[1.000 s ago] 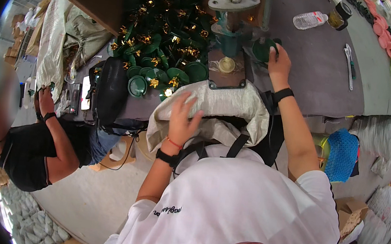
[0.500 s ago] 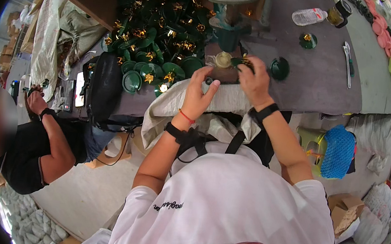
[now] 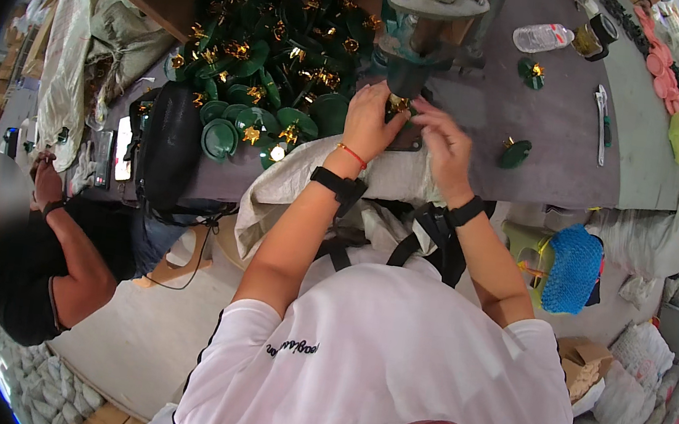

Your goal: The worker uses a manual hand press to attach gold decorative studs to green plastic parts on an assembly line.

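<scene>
My left hand (image 3: pixel 374 123) reaches under the bench press (image 3: pixel 415 47), its thumb and fingers closed around a small gold petal-shaped piece (image 3: pixel 400 103) below the press head. Part of what it holds is hidden by the fingers and the press. My right hand (image 3: pixel 447 151) hovers just right of it, fingers loosely apart, with nothing visible in them. To its right a green disc (image 3: pixel 516 155) with a gold piece lies tilted on the table. Another green disc (image 3: pixel 530 73) with gold lies farther back.
A large pile of green discs with gold pieces (image 3: pixel 278 52) fills the table's left side. A black bag (image 3: pixel 170 140) sits beside it. At right are a plastic bottle (image 3: pixel 543 38), a jar (image 3: pixel 594 36) and a wrench (image 3: pixel 600 125). A person (image 3: pixel 80 256) in black stands at left.
My left hand has moved up and right, under the press. My right hand no longer holds the dark piece with gold. The disc at right now lies farther right and nearer, showing gold.
</scene>
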